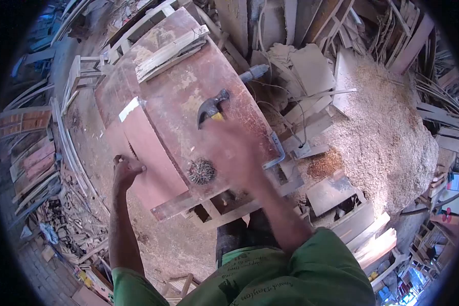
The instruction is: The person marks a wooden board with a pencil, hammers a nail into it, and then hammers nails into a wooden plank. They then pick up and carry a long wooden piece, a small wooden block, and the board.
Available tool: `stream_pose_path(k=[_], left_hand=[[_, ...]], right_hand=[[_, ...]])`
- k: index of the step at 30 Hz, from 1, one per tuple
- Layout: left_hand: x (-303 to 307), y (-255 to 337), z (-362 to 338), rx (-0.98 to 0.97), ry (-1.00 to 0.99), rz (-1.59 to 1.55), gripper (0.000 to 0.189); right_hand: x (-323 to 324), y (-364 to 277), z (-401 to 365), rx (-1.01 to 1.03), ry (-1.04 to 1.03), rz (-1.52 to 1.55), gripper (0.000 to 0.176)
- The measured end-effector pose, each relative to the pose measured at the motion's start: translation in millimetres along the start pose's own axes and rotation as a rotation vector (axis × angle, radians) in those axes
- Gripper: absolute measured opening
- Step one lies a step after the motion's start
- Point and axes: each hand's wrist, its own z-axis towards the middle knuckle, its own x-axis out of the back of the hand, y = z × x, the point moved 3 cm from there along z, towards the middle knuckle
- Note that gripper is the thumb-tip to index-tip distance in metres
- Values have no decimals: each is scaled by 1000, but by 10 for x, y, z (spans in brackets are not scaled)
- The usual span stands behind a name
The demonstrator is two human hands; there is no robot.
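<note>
My left hand (pixel 126 171) rests at the left side of a pinkish-brown wooden board (pixel 153 153), thumb and fingers apart. A dark jagged slit runs along the board, and a white patch marks its far end. My right hand (pixel 232 153), smeared by motion, is over the bench top. Just beyond it lies a claw hammer (pixel 212 108) with a dark head and a yellow band on the handle; the hand covers most of the handle. Beside the board, between my hands, sits a round heap of nails (pixel 201 171).
The worn reddish bench top (pixel 183 84) carries rough wood strips (pixel 171 53) at its far end. A blue metal clamp bar (pixel 276 152) is at its right edge. Sawdust (pixel 387 137) is heaped on the right. Scrap wood (pixel 71 224) litters the floor on the left.
</note>
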Motion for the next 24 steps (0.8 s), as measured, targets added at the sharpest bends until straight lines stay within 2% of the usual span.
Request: stream_pose_path(k=[1,2,3,4,5,7,9,10,12,13,14,15,16,17,20,24], left_hand=[[-84,-55,16,-27,54,13,73],[-118,-132,-7,-48,109,30,70],[-126,-125,33,-130,-58,-25,70],[-30,16,11,-141,-109,32,70],[75,166,-16,-155,-160,89,70],[-20,-44,28,-64,-99,-5,75],[19,32,17,-22,-163,96,76],[59,106,-30,20,-165,87,72],[-43,-20,-80,40,-81,48,79],[-58,-8,-94,45,-40,23,83],[-62,-19,-97,48,-98,38,97],[-85,-45,-105,53,-83,20,99],[-107,-70,-111,58,-68,2,101],[-125,-95,-110,62,-52,-17,102],[-202,-199,-120,-6,95,-67,79],[-15,55,-158,72,-72,-8,88]], right_hand=[[251,105,112,-76,119,-85,35],[494,279,200,-140,203,-44,30],[707,479,426,-152,212,-362,27],[803,750,625,-71,227,-519,28],[859,1083,835,5,150,-545,33],[826,1458,1169,181,-72,-715,42],[719,1950,1494,384,-353,-934,44],[570,2022,1622,328,-507,-977,40],[456,2084,1802,213,-828,-1067,32],[408,2120,1863,180,-850,-1087,27],[350,2161,1906,146,-875,-1108,23],[286,2265,1933,111,-902,-1130,19],[271,2321,1947,295,-798,-1052,19],[259,2428,1945,275,-809,-1060,19],[263,2367,1926,261,-813,-1118,18],[306,2305,1814,337,-732,-1147,15]])
